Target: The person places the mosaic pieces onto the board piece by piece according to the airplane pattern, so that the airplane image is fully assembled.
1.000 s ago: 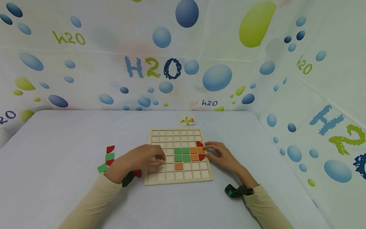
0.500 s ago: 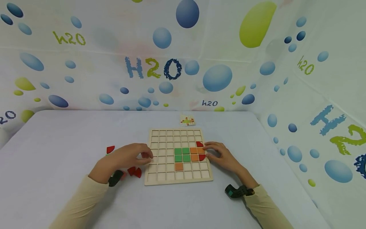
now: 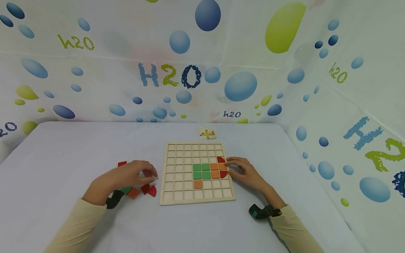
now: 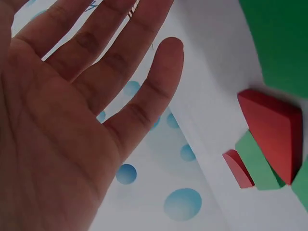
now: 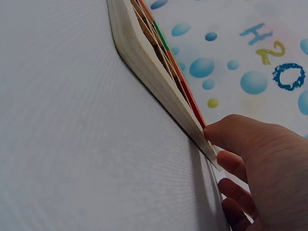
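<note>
A wooden grid board (image 3: 197, 202) lies flat on the table. On it are several green squares (image 3: 201, 171), several orange squares (image 3: 215, 166) and two red quarter-round tiles (image 3: 223, 174) near the right side. My left hand (image 3: 126, 175) hovers left of the board over loose tiles, palm bare and fingers fairly straight in the left wrist view. Beneath or beside it show red tiles (image 3: 152, 191), an orange square (image 3: 133, 193) and green tiles (image 4: 257, 163), some partly hidden by the hand. My right hand (image 3: 245, 172) touches the board's right edge, thumb by a red tile (image 5: 192, 106).
A small pattern card (image 3: 207, 133) lies behind the board. A patterned cloth (image 3: 126, 42) hangs at the back and right of the white table (image 3: 196, 228). Each wrist wears a black strap (image 3: 262, 211).
My left hand has moved left from over the board to above the loose tiles, uncovering the board's left columns. My right hand stays at the board's edge.
</note>
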Demonstrator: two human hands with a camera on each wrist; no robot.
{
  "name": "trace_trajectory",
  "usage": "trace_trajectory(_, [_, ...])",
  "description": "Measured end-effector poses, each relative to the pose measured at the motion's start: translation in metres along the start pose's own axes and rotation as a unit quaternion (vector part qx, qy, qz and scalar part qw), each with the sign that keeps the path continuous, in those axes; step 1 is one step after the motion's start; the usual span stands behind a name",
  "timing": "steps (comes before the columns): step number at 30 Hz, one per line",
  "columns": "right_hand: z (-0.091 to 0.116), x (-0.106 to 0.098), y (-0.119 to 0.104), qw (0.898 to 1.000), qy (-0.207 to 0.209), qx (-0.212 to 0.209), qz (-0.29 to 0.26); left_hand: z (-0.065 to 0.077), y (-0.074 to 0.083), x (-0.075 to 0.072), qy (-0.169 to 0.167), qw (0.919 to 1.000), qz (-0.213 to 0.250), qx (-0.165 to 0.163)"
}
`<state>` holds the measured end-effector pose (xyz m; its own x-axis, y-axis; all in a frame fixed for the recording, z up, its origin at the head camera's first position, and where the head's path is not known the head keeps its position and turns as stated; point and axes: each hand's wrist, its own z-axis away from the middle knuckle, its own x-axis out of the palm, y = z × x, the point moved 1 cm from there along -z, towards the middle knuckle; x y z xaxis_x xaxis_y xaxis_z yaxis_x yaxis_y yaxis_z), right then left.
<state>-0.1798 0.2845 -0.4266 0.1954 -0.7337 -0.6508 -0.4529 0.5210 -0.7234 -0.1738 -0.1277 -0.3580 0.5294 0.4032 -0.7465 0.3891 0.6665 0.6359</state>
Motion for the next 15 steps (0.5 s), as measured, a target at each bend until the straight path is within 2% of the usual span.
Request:
trace_trajectory(2, [0.000, 0.001, 0.000, 1.000, 0.000, 0.002, -0.001, 0.003, -0.003, -0.002, -0.006, 0.9998, 0.021, 0.002])
trace_trajectory(6, [0.000, 0.002, 0.000, 1.000, 0.002, 0.009, -0.004, 0.010, -0.008, -0.007, -0.010, 0.9994, 0.031, -0.008])
trace_trajectory(10, [0.000, 0.003, -0.001, 1.000, 0.004, 0.010, -0.007, 0.015, -0.012, -0.011, -0.015, 0.9992, 0.027, -0.024])
trace_trajectory(15, [0.000, 0.001, -0.001, 1.000, 0.002, 0.012, -0.007, 0.019, -0.016, -0.012, -0.020, 0.9995, 0.010, -0.024])
